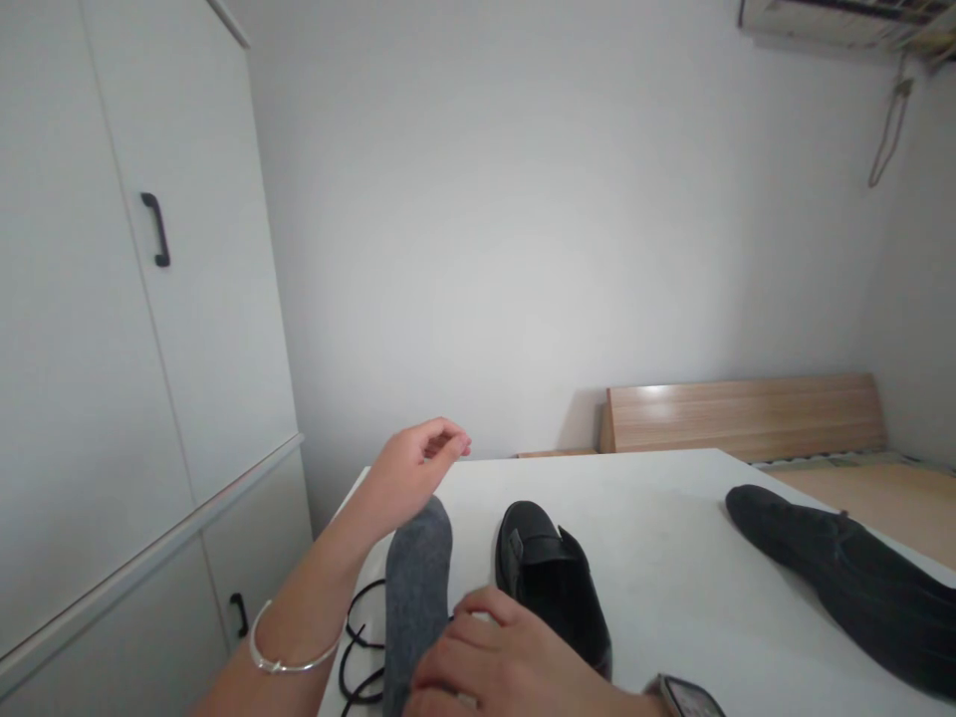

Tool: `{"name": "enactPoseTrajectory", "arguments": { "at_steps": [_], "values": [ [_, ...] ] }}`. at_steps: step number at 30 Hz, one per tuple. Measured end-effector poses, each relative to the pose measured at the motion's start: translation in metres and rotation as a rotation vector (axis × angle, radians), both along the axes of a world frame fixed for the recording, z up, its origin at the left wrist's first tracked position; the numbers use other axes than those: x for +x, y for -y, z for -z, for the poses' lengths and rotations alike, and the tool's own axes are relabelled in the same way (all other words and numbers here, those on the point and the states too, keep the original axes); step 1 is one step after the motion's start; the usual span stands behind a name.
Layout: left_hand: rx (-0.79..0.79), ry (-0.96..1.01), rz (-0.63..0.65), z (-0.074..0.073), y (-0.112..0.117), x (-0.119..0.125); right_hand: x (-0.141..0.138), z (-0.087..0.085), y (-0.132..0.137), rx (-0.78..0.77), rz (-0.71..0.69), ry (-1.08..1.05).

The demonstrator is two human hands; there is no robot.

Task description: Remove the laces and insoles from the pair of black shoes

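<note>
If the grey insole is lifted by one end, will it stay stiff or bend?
The grey insole looks thin and flat, so it would probably flex and weigh little. Its felt-like surface seems unlikely to slip under the right hand. Lying flat, it should not roll.

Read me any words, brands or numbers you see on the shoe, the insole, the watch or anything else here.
None can be read.
Shoe: no brand or label shows.
Insole: plain grey, no print visible.
Watch: the screen is cut off at the picture's edge and too blurred to read.
Air conditioner: no legible marking.
Cupboard: plain doors, no text.
</note>
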State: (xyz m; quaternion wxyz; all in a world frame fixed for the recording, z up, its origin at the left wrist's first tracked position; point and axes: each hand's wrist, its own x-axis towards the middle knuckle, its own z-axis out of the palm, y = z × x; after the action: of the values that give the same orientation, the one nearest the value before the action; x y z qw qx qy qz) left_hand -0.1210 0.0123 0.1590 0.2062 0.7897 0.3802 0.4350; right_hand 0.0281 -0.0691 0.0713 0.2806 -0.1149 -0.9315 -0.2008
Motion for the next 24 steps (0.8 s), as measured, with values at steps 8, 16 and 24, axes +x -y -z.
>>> {"name": "enactPoseTrajectory", "arguments": {
  "at_steps": [8, 16, 24],
  "values": [
    [-0.089, -0.543, 0.083, 0.061, -0.002, 0.049, 0.05, 0.037, -0.002, -0.267, 0.085, 0.141],
    [-0.103, -0.593, 0.213, 0.076, 0.011, 0.065, 0.109, -0.03, 0.042, -0.587, 0.277, -0.049],
    [-0.069, -0.549, 0.028, 0.082, 0.003, 0.078, 0.214, 0.002, 0.018, -0.258, 0.89, -0.173]
  ]
}}
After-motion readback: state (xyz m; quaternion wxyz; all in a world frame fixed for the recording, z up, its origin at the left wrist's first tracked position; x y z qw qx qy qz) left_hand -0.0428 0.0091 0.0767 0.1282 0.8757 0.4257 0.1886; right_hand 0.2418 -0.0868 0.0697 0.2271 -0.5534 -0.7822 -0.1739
